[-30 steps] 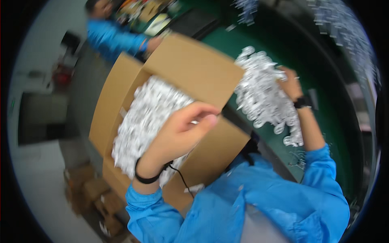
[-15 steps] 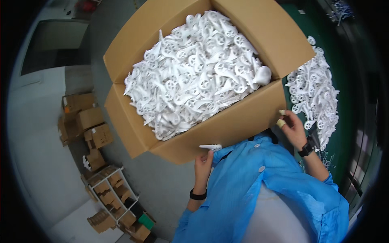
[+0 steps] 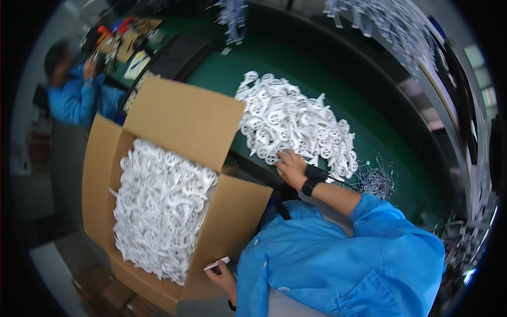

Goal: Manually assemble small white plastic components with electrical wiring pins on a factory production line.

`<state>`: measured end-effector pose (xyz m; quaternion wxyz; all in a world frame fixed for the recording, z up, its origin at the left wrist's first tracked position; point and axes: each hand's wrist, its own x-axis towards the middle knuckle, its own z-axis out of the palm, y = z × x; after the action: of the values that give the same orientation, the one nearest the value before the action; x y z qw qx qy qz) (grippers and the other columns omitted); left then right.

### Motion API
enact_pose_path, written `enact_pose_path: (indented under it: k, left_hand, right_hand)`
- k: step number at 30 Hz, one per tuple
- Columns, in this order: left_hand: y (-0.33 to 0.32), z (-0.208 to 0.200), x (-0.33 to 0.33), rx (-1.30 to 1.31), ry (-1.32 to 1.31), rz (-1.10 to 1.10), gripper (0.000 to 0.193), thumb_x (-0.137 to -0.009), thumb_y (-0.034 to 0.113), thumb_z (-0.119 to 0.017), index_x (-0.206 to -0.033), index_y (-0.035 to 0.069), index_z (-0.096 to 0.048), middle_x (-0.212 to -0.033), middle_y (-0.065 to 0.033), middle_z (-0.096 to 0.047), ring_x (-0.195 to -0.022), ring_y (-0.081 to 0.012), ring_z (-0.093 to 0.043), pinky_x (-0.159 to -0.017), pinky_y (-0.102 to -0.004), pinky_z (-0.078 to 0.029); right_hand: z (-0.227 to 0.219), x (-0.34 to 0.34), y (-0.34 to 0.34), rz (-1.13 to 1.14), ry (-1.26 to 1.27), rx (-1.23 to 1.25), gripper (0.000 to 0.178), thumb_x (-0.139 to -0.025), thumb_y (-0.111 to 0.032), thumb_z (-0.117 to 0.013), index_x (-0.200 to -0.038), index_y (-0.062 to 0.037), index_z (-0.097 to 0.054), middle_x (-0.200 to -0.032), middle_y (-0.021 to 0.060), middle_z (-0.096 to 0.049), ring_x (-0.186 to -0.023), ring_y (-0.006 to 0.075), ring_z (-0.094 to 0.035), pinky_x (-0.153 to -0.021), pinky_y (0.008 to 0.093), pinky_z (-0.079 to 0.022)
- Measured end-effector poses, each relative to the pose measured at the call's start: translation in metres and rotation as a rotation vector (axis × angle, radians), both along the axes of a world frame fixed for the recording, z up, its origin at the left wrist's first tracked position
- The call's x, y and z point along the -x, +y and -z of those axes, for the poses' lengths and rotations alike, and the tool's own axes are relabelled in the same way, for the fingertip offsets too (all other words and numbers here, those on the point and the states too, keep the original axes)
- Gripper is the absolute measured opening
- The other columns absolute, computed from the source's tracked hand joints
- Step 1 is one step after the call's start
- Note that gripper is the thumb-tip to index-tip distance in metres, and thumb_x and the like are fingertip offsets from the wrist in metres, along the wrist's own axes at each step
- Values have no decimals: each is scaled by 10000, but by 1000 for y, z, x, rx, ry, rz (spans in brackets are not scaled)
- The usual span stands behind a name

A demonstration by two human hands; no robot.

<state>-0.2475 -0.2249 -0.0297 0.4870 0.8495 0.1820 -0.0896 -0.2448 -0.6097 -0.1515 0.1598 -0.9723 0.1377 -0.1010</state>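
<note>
In my left hand (image 3: 224, 277) is a white plastic part (image 3: 216, 263), pinched between thumb and fingers beside the near side of a large open cardboard box (image 3: 232, 211). Similar white parts (image 3: 158, 211), with spoked round ends and pointed tails, fill the box. My right hand (image 3: 292, 169) is at the near left edge of a loose pile of these parts (image 3: 290, 116) on the green table (image 3: 206, 79). Its thumb and fingers are apart and touch the edge of the pile; whether they grip a part is hard to see.
A tangle of thin wire-like pieces (image 3: 377, 182) lies right of the pile. Behind the box stands a black tray (image 3: 182, 55). A co-worker in blue (image 3: 79, 100) is at the far left. Bundles of pale strips (image 3: 380, 26) hang at the upper right.
My view has swung to the right, so the box now appears further left and the table pile central. My right hand has moved from beside the box to the pile. My left hand still holds its part.
</note>
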Motion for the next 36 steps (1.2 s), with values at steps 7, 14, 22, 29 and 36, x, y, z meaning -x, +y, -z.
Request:
enact_pose_path:
  k: [7,14,22,29,36]
  left_hand:
    - [-86,-23,-42,348,-100,444,288,-871,-24,-544,-1140,-11,-442,-1097,-129,-550,-968,-188,-569,-859,-323,-501]
    - [-239,49,-19,333,185,849,283,-854,106,-700,-1053,-6,-532,-934,-67,-550,-772,-112,-551,-676,-246,-477]
    - [-329,128,35,106,-100,1025,401,-819,130,-739,-1153,4,-556,-1129,-125,-452,-971,-200,-537,-778,-299,-462]
    - [-346,146,62,25,-404,1179,469,-822,96,-731,-1215,-37,-512,-1272,-229,-347,-1157,-380,-416,-981,-423,-376]
    - [-295,186,70,420,-551,968,152,-887,-28,-561,-1030,-26,-507,-1031,-135,-478,-805,-188,-517,-638,-285,-457]
  right_hand:
    - [10,26,-31,-19,26,15,187,-774,-128,-574,-954,-116,-627,-1310,74,-510,-1313,307,-383,-934,426,-394]
    - [9,84,-44,-51,-43,-62,120,-748,-103,-579,-860,-115,-618,-1349,54,-511,-1337,282,-383,-913,401,-412]
    - [-19,181,-42,150,-289,-338,217,-705,-37,-676,-905,-107,-633,-1167,106,-588,-1120,303,-556,-813,391,-458]
    - [-20,244,-9,220,-218,-532,232,-714,-2,-662,-920,-105,-624,-1014,53,-576,-985,249,-575,-773,367,-438]
    - [23,274,11,292,-349,-551,277,-700,54,-600,-959,-46,-601,-994,83,-579,-857,280,-592,-721,382,-472]
